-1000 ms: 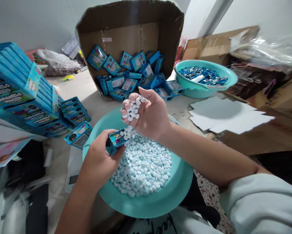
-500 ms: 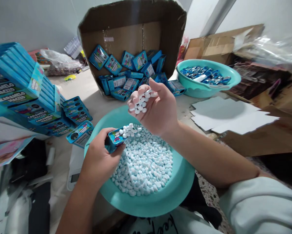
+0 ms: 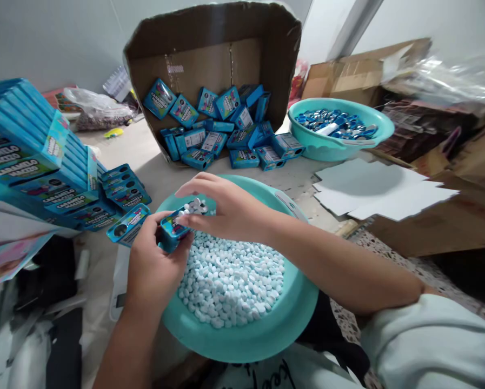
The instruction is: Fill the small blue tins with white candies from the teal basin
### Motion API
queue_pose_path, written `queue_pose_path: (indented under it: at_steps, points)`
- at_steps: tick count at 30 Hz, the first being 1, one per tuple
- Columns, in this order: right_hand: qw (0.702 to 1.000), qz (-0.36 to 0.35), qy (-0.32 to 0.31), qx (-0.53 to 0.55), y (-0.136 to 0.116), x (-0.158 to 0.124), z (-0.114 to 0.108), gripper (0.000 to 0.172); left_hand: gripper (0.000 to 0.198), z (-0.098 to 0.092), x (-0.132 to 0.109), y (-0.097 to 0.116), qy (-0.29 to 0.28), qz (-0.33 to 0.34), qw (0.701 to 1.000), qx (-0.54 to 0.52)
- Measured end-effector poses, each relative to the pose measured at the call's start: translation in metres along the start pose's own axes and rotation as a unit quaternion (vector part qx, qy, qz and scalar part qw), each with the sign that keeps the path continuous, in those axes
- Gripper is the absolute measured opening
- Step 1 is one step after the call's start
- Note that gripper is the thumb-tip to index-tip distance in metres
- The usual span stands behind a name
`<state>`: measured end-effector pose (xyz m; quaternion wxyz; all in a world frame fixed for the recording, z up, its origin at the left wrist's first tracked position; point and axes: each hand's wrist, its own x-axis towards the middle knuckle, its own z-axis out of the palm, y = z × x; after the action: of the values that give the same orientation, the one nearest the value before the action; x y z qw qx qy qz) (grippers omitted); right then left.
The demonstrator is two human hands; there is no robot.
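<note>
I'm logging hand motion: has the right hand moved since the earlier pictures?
Yes. Against the cardboard carton, the right hand has moved left and lower in view, to the blue box in the left hand.

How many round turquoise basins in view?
2: near basin, holding white pieces; far basin, right of the open cardboard box. Others may be hidden behind things.

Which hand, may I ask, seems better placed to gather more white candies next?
Likely the right hand: it's above the white candies in the bowl, while the left hand grips the blue box.
</note>
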<state>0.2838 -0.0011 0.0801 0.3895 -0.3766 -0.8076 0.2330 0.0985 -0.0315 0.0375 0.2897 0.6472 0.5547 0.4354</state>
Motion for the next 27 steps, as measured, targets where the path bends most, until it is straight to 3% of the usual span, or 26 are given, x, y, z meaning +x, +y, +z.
queue_pose_path:
  at_steps: [7,12,20,27]
  points:
    - [0.999,0.003,-0.019,-0.049,0.004,0.002,-0.003,0.008,0.046,0.002,0.0,-0.001,0.015,0.003,1.0,0.003]
    - [0.997,0.008,0.004,-0.074,0.006,0.002,-0.006,0.016,0.049,0.002,0.001,-0.004,0.008,-0.012,1.0,-0.008]
    - [0.998,-0.033,-0.034,-0.05,0.001,0.001,-0.01,0.019,0.045,0.002,0.0,-0.004,0.0,-0.005,1.0,-0.014]
    - [1.0,0.014,-0.003,-0.012,0.003,0.002,-0.007,0.024,0.046,0.003,0.002,-0.004,-0.007,-0.004,1.0,-0.014]
